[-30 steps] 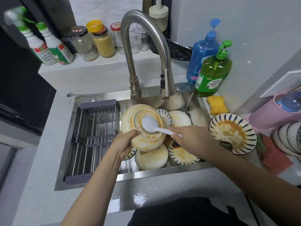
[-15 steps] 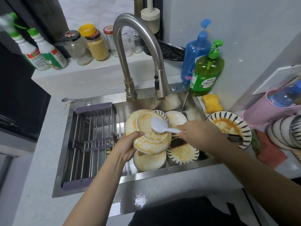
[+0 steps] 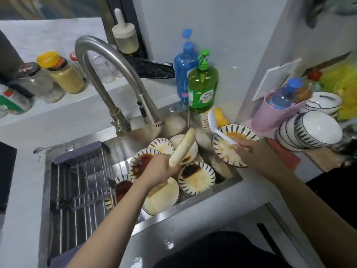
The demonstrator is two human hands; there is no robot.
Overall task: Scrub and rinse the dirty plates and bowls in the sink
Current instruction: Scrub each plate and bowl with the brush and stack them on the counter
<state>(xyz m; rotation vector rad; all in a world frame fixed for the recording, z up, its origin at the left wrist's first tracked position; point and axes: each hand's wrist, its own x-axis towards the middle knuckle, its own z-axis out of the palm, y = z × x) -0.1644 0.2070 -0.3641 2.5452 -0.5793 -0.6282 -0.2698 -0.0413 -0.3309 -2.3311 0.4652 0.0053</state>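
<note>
My left hand point(image 3: 162, 169) grips a sauce-smeared cream plate point(image 3: 183, 147), tilted nearly edge-on above the steel sink point(image 3: 193, 206). My right hand point(image 3: 253, 153) holds a white dish brush point(image 3: 213, 123) by its handle, the bristled head lifted off the plate and pointing toward the back right corner. Below lie several dirty blue-striped plates and bowls, among them one with dark sauce point(image 3: 196, 176), a red-stained one point(image 3: 142, 163) and a cream plate point(image 3: 164, 198). Another stained striped bowl point(image 3: 234, 144) leans on the sink's right rim under my right hand.
The curved faucet point(image 3: 108, 78) arches over the sink, no water running. A drying rack point(image 3: 77, 182) fills the sink's left half. Green soap bottle point(image 3: 202, 86), blue bottle point(image 3: 185, 64) and yellow sponge point(image 3: 221, 117) stand at the back. Stacked bowls point(image 3: 309, 132) and a pink tub point(image 3: 276, 115) sit right.
The brush has come off the plate and swung right and back. My left hand has turned the plate from face-up to nearly edge-on. The camera view has shifted right.
</note>
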